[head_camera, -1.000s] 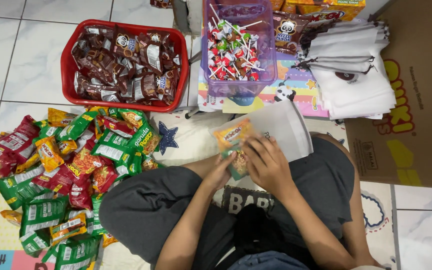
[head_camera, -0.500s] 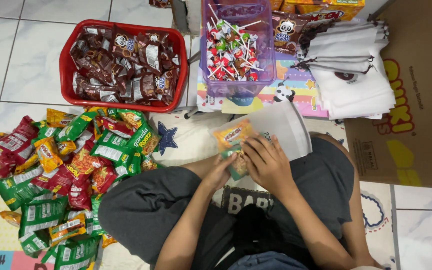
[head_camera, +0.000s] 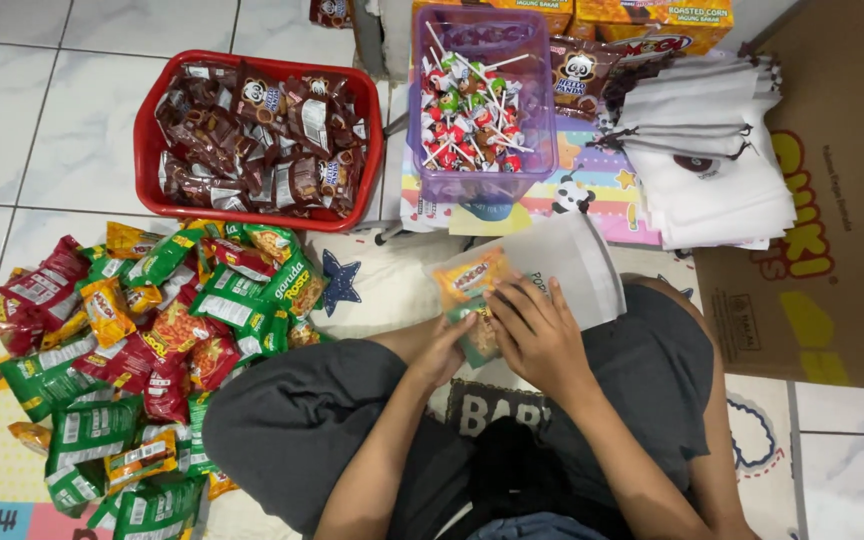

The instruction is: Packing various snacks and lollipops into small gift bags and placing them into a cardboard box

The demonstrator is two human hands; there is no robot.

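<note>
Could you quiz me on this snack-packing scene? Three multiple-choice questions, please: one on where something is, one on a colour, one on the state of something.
1. Where is the purple bin of lollipops?
A. Right of the red basket
B. On the person's lap
C. Under the stack of white bags

2. What colour is the basket holding the brown snack packets?
A. Blue
B. Red
C. Yellow

3. What are the hands doing?
A. Resting empty on the floor
B. Lifting the bin
C. Holding snack packs at a white bag

Answers: 1 A, it stands beside the basket. 2 B, its rim is red. 3 C, the left hand and right hand grip the orange pack against the white bag.
</note>
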